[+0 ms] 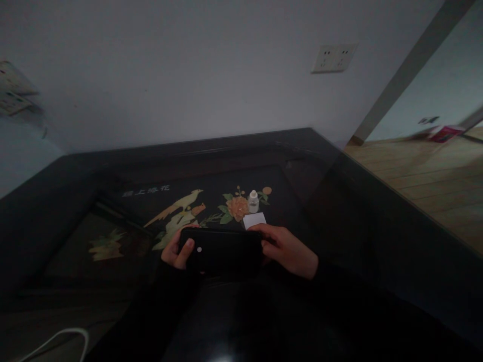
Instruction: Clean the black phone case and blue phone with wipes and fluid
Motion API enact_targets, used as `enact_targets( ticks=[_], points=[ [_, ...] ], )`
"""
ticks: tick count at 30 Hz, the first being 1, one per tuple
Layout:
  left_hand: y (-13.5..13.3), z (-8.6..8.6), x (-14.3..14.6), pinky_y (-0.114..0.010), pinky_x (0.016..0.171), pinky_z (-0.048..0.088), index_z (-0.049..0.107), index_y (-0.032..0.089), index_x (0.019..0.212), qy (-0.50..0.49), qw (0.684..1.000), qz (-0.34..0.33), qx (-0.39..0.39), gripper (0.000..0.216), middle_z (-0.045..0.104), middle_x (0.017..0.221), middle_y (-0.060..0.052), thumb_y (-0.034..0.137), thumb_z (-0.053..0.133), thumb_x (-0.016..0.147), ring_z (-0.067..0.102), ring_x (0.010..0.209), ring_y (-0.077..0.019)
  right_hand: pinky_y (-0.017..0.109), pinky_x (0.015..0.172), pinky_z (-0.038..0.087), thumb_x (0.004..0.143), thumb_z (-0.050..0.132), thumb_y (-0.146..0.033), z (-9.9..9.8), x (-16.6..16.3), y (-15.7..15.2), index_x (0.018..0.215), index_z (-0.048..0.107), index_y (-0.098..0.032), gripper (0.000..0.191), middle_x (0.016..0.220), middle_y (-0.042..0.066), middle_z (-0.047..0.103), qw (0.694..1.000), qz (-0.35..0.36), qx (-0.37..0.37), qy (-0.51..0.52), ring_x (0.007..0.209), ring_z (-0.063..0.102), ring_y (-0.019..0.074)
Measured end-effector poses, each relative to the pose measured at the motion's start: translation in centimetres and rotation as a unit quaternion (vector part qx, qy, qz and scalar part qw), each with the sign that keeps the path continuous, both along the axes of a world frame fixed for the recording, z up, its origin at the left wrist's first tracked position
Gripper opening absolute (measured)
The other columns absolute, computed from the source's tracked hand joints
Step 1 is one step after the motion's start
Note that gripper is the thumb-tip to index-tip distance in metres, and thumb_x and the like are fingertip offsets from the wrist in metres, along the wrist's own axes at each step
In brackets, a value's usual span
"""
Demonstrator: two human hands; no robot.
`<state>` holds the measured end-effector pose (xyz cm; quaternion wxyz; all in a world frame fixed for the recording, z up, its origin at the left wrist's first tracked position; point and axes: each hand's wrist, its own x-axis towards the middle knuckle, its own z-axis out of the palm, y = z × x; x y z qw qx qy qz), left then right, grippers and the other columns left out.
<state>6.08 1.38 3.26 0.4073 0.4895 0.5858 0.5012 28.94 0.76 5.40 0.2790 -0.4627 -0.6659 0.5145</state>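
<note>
A black phone (222,250) is held flat and sideways over a dark table (339,201), its back facing up. My left hand (176,250) grips its left end, with the thumb lying on the back near the camera lens. Its right end is gripped by my right hand (289,249), fingers curled round the edge. Just beyond the phone lie a small white card (254,220) and a small clear bottle (253,201) with a white cap, standing upright.
The table top carries a painted bird and flower design (211,208) and meets a white wall with a double socket (334,58). A white cable (64,339) lies at the near left. Wooden floor (433,171) opens to the right.
</note>
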Motion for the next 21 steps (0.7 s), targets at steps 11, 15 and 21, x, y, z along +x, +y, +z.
enact_targets(
  ticks=[11, 15, 21],
  points=[
    [0.7, -1.7, -1.2, -0.021, 0.029, 0.042, 0.053, 0.018, 0.101, -0.074, 0.996, -0.025, -0.044, 0.051, 0.059, 0.083, -0.003, 0.051, 0.06, 0.062, 0.055, 0.044, -0.0117, 0.026, 0.052, 0.053, 0.072, 0.044, -0.009, 0.5, -0.2, -0.3, 0.106, 0.047, -0.017, 0.035, 0.074, -0.001, 0.055, 0.986, -0.028, -0.129, 0.1, 0.058, 0.058, 0.0109],
    [0.5, -1.2, -0.9, -0.023, 0.027, 0.042, 0.052, 0.02, 0.098, -0.095, 0.993, -0.045, -0.047, 0.043, 0.057, 0.067, 0.001, 0.047, 0.059, 0.065, 0.052, 0.036, -0.0118, 0.027, 0.051, 0.054, 0.072, 0.043, -0.01, 0.3, -0.1, -0.1, 0.104, 0.045, -0.016, 0.033, 0.072, -0.001, 0.056, 0.984, -0.025, -0.138, 0.109, 0.055, 0.059, 0.0108],
    [0.5, -0.7, -0.8, -0.024, 0.026, 0.041, 0.051, 0.019, 0.099, -0.105, 0.991, -0.06, -0.064, 0.046, 0.058, 0.065, 0.001, 0.047, 0.06, 0.064, 0.052, 0.035, -0.0128, 0.024, 0.05, 0.054, 0.073, 0.044, -0.011, 0.2, -0.2, 0.3, 0.105, 0.046, -0.016, 0.033, 0.066, -0.003, 0.056, 0.982, -0.019, -0.142, 0.122, 0.053, 0.06, 0.0099]
  ],
)
